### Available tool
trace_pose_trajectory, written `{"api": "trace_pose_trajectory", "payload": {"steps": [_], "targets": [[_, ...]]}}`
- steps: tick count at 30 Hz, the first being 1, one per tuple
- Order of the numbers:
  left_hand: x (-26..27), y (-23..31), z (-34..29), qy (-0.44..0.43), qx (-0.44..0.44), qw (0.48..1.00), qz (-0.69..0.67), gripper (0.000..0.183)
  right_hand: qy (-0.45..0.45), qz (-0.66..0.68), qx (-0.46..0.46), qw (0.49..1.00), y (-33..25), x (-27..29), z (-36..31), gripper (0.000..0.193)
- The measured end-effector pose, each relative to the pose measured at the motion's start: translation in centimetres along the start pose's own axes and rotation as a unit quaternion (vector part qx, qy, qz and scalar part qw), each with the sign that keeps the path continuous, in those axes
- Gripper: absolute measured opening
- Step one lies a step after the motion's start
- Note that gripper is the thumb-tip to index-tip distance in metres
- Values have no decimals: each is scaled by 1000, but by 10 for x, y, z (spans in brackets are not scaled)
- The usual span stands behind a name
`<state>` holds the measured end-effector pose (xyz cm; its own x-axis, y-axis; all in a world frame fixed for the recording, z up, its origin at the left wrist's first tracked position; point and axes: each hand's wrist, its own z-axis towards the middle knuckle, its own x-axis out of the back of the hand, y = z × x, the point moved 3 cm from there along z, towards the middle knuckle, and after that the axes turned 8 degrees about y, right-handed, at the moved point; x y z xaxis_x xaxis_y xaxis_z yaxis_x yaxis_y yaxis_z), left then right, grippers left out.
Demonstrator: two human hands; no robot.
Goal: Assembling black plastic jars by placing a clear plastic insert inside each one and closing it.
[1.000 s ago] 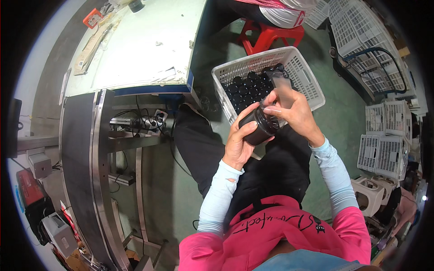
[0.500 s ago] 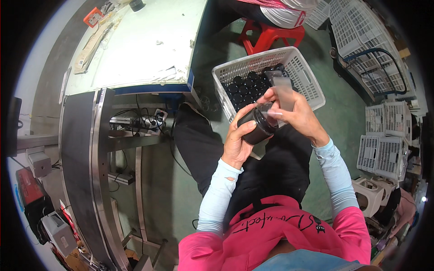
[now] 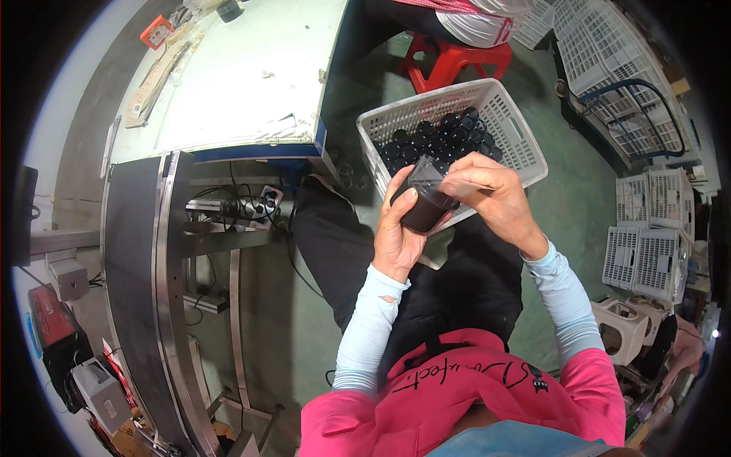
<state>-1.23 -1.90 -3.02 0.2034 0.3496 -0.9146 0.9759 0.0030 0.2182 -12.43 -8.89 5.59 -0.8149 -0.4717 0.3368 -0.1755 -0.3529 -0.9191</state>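
My left hand (image 3: pixel 397 240) is wrapped round a dark, round jar (image 3: pixel 423 212), held tilted above my lap. A clear plastic film sleeve (image 3: pixel 431 168) stands up over the jar's top end, partly round it as far as I can see. My right hand (image 3: pixel 499 196) pinches at the film's right side, its fingertips close against the jar. Part of the jar is hidden behind the fingers. Just beyond my hands, a white plastic crate (image 3: pixel 531 148) holds many small, shiny black round pieces (image 3: pixel 430 143).
On the left stand a white-topped table (image 3: pixel 251 72) and a dark conveyor belt (image 3: pixel 137 282) on a metal frame. Another person sits on a red stool (image 3: pixel 457 62) beyond the crate. White crates (image 3: pixel 643 263) and a trolley (image 3: pixel 636 114) line the right side.
The clear film, which hung from my right hand above the jar, is now over the jar's top. My right hand has closed in beside it, and the jar's tilt has changed.
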Motion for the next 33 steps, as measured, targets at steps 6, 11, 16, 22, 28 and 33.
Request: {"api": "trace_pose_trajectory", "payload": {"steps": [6, 11, 16, 22, 28, 33], "targets": [[10, -3, 6, -16, 41, 997, -62, 48, 11, 40, -32, 999, 1, -2, 0, 15], [13, -7, 8, -9, 100, 983, -151, 41, 29, -10, 26, 999, 5, 2, 4, 14], [11, -7, 8, -4, 104, 984, -145, 39, 51, -47, 84, 994, 2, 0, 7, 12], [12, -9, 6, 8, 112, 983, -147, 40, 82, -82, 109, 987, -1, 0, 4, 14], [7, -8, 6, -12, 115, 980, -163, 38, 92, -58, 95, 990, -1, -5, 1, 21], [7, -6, 6, -8, 106, 983, -152, 39, 112, -5, 97, 989, 2, -5, 3, 29]]}}
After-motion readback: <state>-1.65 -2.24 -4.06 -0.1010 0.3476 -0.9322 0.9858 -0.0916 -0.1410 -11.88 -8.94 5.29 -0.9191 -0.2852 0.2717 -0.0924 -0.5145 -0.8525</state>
